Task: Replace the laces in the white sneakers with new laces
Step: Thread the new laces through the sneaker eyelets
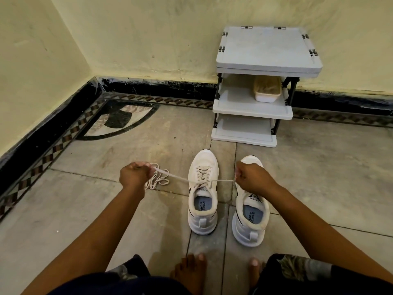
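Quick notes on the lace (176,177). It's flat, soft and weighs nothing, so it only behaves under tension and will probably slide through lazy fingers. Best hold is near the tips, and that's what's going on. The left hand (135,174) has its grip curled tight round one end, out left of the laced sneaker (203,188). The right hand (253,179) pinches the other end just right of that sneaker.

The lace leaves the top eyelets and runs taut, square across the sneaker's long axis. The sneaker sits on the floor (106,209), toe pointing away toward the shoe rack (265,50), heel toward the person. It looks light, so I reckon a hard pull could drag it.

The second sneaker (251,211) sits parallel, just right of it, with its lacing hidden by the hand. A loose heap of lace (158,183) lies left of the laced sneaker. Can't tell if that's a separate lace.
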A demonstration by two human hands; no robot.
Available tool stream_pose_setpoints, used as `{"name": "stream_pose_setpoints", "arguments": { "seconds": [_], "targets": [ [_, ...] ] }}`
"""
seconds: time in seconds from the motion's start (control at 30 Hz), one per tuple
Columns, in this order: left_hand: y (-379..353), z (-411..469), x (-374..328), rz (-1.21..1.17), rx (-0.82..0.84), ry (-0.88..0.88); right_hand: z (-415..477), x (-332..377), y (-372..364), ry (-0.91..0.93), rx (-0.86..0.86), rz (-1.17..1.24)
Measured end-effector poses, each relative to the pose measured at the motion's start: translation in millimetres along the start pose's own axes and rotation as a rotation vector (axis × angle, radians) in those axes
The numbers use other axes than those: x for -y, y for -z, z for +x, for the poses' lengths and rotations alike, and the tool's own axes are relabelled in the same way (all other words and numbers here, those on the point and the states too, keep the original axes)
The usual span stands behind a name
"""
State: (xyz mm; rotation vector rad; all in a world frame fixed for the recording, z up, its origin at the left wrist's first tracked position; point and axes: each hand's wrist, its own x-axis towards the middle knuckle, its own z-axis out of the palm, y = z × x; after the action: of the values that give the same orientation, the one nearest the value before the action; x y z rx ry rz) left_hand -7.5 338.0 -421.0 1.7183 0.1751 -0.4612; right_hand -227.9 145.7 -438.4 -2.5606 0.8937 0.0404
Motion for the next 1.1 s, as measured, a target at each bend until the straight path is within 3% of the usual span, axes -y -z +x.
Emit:
{"name": "stream_pose_setpoints", "arguments": {
  "seconds": [0.1, 0.17, 0.3, 0.43, 0.8, 1.1],
  "targets": [
    [-7, -9, 21, 0.459, 0.210, -0.098, -1, 8, -11, 0.091, 0.054, -0.033],
    [-16, -19, 30, 0.715, 0.350, -0.265, 0, 16, -19, 0.122, 0.042, 0.013],
    [-35, -36, 32, 0.903, 0.577, -0.522, 4, 30, -30, 0.113, 0.059, 0.192],
    [-46, -49, 43, 1.166, 0.546, -0.661, 5, 39, -42, 0.067, 0.053, 0.242],
    [-43, -36, 31, 1.004, 0.461, -0.741, 5, 38, -46, 0.000, 0.037, 0.300],
    [-40, -34, 16, 1.072, 0.470, -0.723, 2, 46, -53, -0.074, 0.067, 0.305]
  ]
}}
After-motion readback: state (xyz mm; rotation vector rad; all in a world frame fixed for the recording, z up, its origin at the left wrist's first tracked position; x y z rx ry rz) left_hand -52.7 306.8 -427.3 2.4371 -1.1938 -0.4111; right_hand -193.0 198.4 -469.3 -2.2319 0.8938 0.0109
